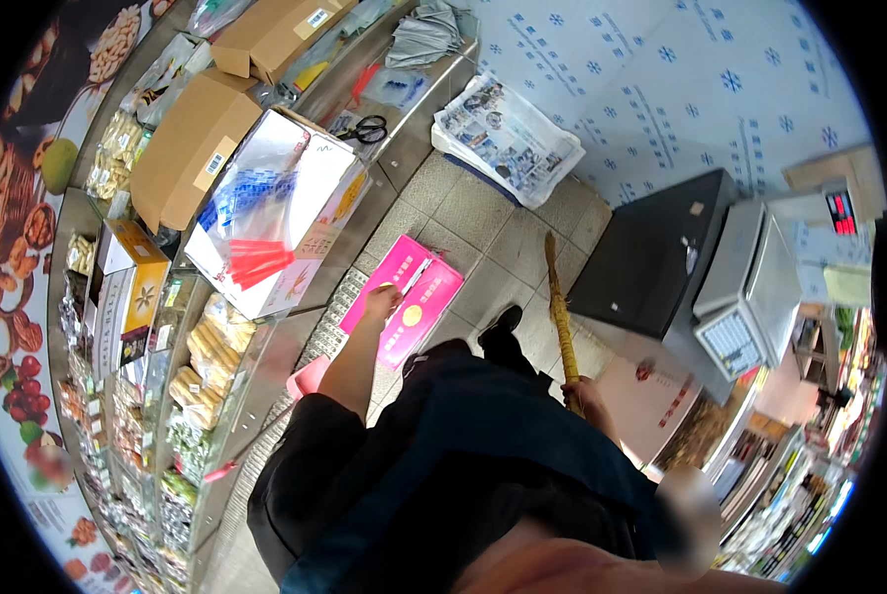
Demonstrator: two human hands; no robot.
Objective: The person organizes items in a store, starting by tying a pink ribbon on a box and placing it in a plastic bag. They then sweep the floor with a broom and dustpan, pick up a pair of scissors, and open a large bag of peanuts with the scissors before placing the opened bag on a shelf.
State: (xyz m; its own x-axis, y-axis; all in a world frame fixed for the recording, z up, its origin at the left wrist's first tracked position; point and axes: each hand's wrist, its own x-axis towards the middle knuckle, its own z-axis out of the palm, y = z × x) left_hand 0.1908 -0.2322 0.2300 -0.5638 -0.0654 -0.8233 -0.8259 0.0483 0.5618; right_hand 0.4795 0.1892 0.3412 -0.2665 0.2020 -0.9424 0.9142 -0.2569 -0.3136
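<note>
My right hand [581, 391] is closed around a long stick [560, 319] wrapped in yellow. The stick's bare brown end points away from me over the floor, and its other end is hidden behind my hand and body. In front of me, my left hand [384, 299] appears over a bright pink box [402, 304] with gold circles and printed writing. Its fingers are curled; I cannot tell whether they grip the box or only hang above it. A small pink container [309, 376] shows beside my left forearm.
Shelving on the left holds bagged dried goods [219, 345], cardboard boxes [196, 148], a white box [246, 223] topped with plastic bags, and black-handled scissors [370, 130]. Stacked newspapers [508, 137] lie near the blue-printed wall. To the right stand a dark cabinet [647, 252] and a scale [748, 297].
</note>
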